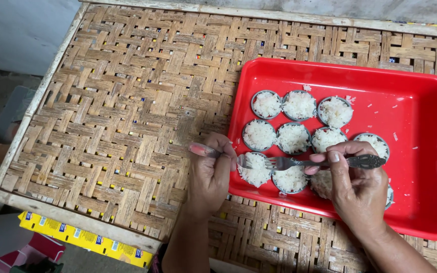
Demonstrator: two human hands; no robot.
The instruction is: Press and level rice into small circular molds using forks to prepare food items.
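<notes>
My fingers (337,159) on the right hand (357,189) are curled shut around the dark handle of a fork (299,163), thumb pressed on top so the tines lie flat and point left, low over the rice. My left hand (209,174) is closed too, pinching a second utensil with a pinkish handle (203,149); its metal end (244,162) meets the fork's tines right over the near-left rice cup (255,171), so the two tools work against each other, one pushing grains off or pressing them while the other steadies. I cannot tell whether that second piece is a spoon or another fork.

The cup under the tips sits in the front row of small round tins (293,137), all heaped with white rice and packed touching one another, which keeps them from sliding as I press. They stand in a red tray (421,151), crowded toward its left side; the right side holds only stray grains. The tray rests on a woven bamboo worktop (127,111) with a pale wooden frame. Below its near edge lies a yellow packet (84,237).
</notes>
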